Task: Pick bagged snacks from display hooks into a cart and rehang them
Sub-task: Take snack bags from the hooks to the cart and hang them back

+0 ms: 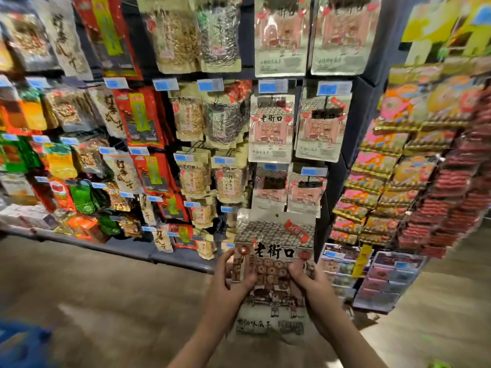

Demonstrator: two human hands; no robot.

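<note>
snack bag (275,251) | flat, glossy | gripped: left hand (231,280), right hand (308,281)

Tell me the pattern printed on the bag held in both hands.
Head view: the bag shows a grey tiled roof, red lanterns, black characters.

Two bare forearms rise from the bottom edge of the head view, each ending in a bare hand. No sleeve or cuff covers either forearm as far down as the picture reaches. The left hand (233,277) wears no glove, and no ring, watch or band shows on its fingers or wrist. The right hand (308,280) is likewise ungloved, its wrist and knuckles plain, with no jewellery or strap to be seen. The fingers are slender, with short nails where these can be made out. The picture is soft with blur, so finer marks cannot be told.
</note>
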